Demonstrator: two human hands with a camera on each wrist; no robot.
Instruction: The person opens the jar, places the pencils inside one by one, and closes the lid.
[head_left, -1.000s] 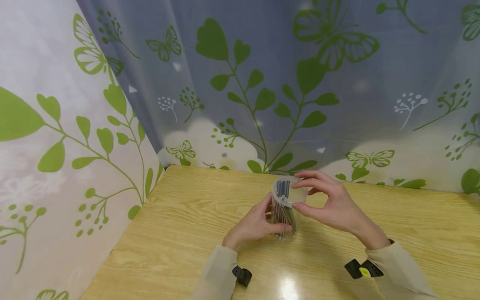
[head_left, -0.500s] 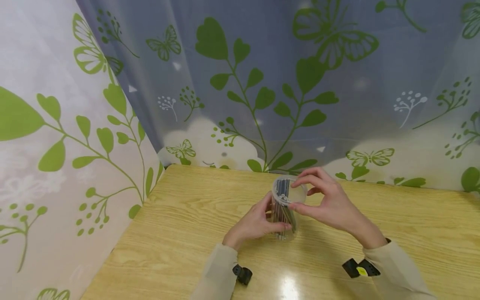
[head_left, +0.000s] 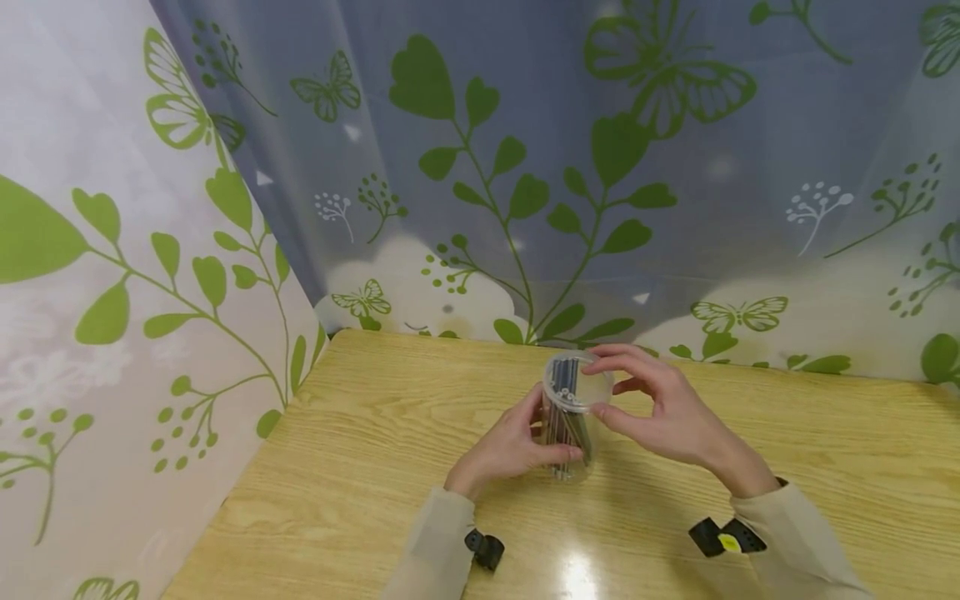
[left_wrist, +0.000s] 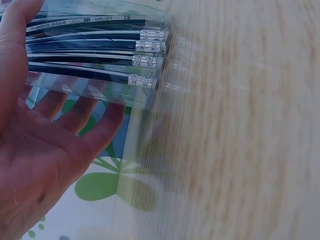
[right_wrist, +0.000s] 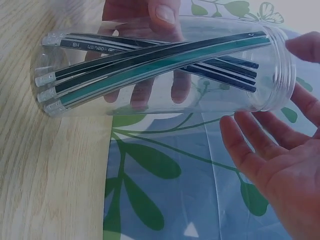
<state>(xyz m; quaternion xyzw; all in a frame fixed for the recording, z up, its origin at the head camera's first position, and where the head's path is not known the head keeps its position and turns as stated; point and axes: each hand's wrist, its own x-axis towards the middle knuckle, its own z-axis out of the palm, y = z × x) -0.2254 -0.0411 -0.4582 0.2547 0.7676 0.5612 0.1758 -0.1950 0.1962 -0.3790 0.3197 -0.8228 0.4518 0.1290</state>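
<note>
A clear plastic jar (head_left: 581,471) of pencils (right_wrist: 150,62) stands upright on the wooden table. My left hand (head_left: 506,442) holds its body, thumb across the near side and fingers behind, as the right wrist view shows. Several dark and green pencils lean inside, their eraser ends at the bottom; one reads HB, another 2B (left_wrist: 90,21). At the top is a clear, ridged lid (right_wrist: 278,70). My right hand (head_left: 667,412) holds this lid from the right, index finger over its far edge and thumb at the near right rim. The other right fingers spread below the rim in the right wrist view.
The light wooden table (head_left: 360,400) reaches back to a blue-grey curtain (head_left: 480,250) with green leaf and butterfly prints. A pale printed curtain (head_left: 135,375) borders the left side. Both wrists wear black straps (head_left: 486,550) over beige sleeves.
My right hand shifts slightly left around the lid, then back right; its thumb moves from the near rim to the right side. The left hand and jar stay put.
</note>
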